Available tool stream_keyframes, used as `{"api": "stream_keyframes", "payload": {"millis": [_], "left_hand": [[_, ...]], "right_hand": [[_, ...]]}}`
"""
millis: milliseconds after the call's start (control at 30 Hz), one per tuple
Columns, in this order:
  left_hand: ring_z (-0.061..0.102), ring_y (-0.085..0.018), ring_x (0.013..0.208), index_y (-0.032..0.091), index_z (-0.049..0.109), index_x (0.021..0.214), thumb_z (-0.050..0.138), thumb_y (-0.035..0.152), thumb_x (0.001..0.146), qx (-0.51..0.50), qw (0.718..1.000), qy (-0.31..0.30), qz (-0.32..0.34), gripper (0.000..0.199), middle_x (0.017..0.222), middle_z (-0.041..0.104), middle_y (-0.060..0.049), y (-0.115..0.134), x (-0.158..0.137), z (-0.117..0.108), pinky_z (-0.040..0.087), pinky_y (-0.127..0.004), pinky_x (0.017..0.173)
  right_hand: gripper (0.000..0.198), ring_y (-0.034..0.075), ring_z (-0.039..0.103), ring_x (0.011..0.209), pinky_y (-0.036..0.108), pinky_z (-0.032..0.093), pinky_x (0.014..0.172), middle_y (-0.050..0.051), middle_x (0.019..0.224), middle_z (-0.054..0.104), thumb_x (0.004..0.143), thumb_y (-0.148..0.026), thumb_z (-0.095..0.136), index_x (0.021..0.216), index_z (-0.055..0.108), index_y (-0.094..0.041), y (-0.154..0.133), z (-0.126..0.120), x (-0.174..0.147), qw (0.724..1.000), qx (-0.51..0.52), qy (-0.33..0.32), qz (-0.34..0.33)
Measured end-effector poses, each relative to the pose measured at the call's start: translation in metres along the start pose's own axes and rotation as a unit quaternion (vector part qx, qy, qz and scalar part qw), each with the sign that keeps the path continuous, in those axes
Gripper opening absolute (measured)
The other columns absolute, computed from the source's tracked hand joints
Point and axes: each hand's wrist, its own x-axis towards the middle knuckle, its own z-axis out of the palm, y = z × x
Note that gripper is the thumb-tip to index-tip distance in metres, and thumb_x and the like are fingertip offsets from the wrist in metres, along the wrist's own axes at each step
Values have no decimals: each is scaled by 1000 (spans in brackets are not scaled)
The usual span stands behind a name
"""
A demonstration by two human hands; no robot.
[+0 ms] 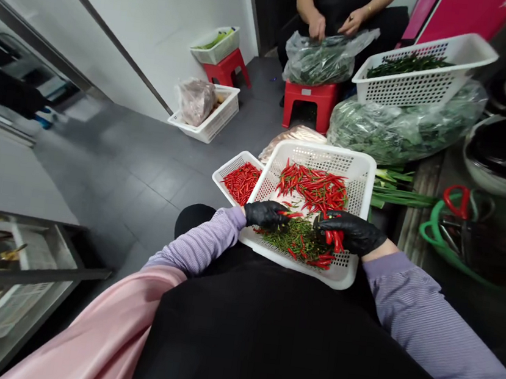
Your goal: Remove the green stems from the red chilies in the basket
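Observation:
On my lap rests a white perforated basket [365,178]. Its far half holds a heap of red chillies [315,185]; green stems [295,238] with some red pieces among them cover the near half. My left hand [268,215], in a black glove, is closed at the basket's left side on a red chilli [290,214] with a green stem. The gloved right hand [349,231] is wrapped round several red chillies [334,239] that stick out below its fingers. Beyond my left wrist stands a smaller white basket [222,176] full of red chillies.
Opposite, a co-worker's hands [335,26] work at a plastic bag of greens [322,59] on a red stool [311,98]. At right are a basket of green vegetables [408,88], a large bag of leaves [399,124] and a green basin [434,236] with red-handled scissors [458,202].

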Motion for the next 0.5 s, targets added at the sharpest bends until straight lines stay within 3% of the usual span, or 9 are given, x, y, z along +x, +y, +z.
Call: {"api": "stream_keyframes", "payload": {"millis": [167, 233, 333, 433, 500], "left_hand": [[36, -5, 36, 12, 57, 61, 75, 55, 63, -194, 981, -5, -20, 47, 43, 47, 4, -14, 2, 22, 26, -21, 39], [35, -5, 35, 11, 58, 62, 76, 57, 60, -231, 973, 0, -20, 49, 43, 47, 4, -16, 4, 37, 25, -21, 37], [40, -5, 39, 11, 61, 66, 78, 55, 59, -222, 975, 6, -19, 49, 46, 48, 5, -17, 7, 52, 29, -20, 41], [40, -4, 43, 10, 63, 72, 78, 55, 60, -192, 981, 15, -1, 48, 48, 47, 5, -20, 9, 53, 29, -19, 43], [38, -4, 42, 10, 65, 82, 74, 57, 65, -196, 980, 28, 10, 51, 50, 46, 6, -24, 9, 49, 27, -18, 42]], "right_hand": [[38, 14, 52, 56, 30, 44, 60, -3, 52, 56, 43, -42, 87, 53, 59, -18, 5, 0, 8, 991, -74, 90, -59], [37, 16, 56, 64, 32, 46, 67, -2, 60, 61, 44, -42, 86, 62, 64, -18, 10, 6, 13, 991, -49, 81, -91], [36, 16, 58, 67, 33, 46, 71, -1, 65, 64, 46, -41, 86, 65, 66, -17, 18, 15, 18, 989, -23, 69, -125], [32, 15, 55, 61, 32, 47, 66, -2, 59, 62, 46, -36, 86, 59, 64, -18, 23, 13, 21, 983, 12, 123, -133], [23, 14, 54, 56, 29, 47, 59, -3, 58, 62, 52, -30, 83, 61, 65, -19, 22, 6, 20, 977, 89, 162, -101]]}}
